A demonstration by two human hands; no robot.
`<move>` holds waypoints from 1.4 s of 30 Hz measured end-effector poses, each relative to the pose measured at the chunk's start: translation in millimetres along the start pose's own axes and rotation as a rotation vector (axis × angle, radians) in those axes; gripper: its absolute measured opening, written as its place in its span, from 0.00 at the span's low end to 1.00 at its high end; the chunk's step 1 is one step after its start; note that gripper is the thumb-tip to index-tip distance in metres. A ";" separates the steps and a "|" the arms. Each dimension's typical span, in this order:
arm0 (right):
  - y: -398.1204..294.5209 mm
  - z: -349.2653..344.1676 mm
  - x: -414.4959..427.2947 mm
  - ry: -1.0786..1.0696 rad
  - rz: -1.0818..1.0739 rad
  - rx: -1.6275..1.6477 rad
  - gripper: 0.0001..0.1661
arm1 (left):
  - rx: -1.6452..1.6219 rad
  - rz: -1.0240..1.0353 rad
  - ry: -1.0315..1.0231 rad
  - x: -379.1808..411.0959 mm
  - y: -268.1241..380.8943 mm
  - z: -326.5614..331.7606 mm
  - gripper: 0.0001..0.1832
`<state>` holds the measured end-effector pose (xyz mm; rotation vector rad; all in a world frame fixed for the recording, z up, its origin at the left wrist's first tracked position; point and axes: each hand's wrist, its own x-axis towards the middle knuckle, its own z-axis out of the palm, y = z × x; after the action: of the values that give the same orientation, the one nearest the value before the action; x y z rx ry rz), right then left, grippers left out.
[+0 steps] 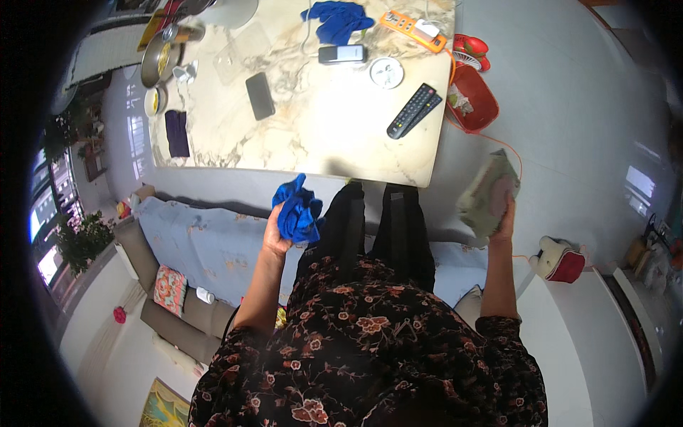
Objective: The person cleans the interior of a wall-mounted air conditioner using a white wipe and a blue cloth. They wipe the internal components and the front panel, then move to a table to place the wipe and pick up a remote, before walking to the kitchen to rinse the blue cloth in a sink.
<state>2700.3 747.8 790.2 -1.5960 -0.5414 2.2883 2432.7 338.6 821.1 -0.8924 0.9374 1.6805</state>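
A crumpled blue cloth is bunched in my left hand, in front of the grey-blue sofa cover and just off the table's near edge. On the other side, my right hand grips a blurred grey-green object with a pinkish patch; it looks like a soft packet, but I cannot tell exactly what it is. That object is held over the floor to the right of the marble-patterned table. Two black remote controls lie crossed near the table's right edge.
On the table are a dark phone, a second blue cloth, an orange power strip, a round white dish and a metal bowl. A red bin stands beside it, with an orange cord trailing. Behind is a sofa.
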 end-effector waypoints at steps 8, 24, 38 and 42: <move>147.9 123.0 14.1 -0.256 0.081 -0.267 0.29 | -0.208 0.120 -0.146 -44.4 34.3 -33.4 0.24; 302.5 278.0 137.3 -0.161 0.095 -0.349 0.37 | -0.393 0.343 -0.051 -45.3 28.5 -146.9 0.28; 306.0 272.8 223.9 -0.152 -0.511 -1.071 0.27 | 0.105 0.086 0.154 77.3 7.9 -114.8 0.23; 219.8 172.5 228.0 0.346 -1.000 -1.091 0.30 | 0.495 0.322 0.327 141.0 7.8 -76.6 0.29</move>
<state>2454.6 632.2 552.9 -1.4236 -2.0931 0.9096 2399.5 323.8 664.6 -0.7092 1.7073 1.4743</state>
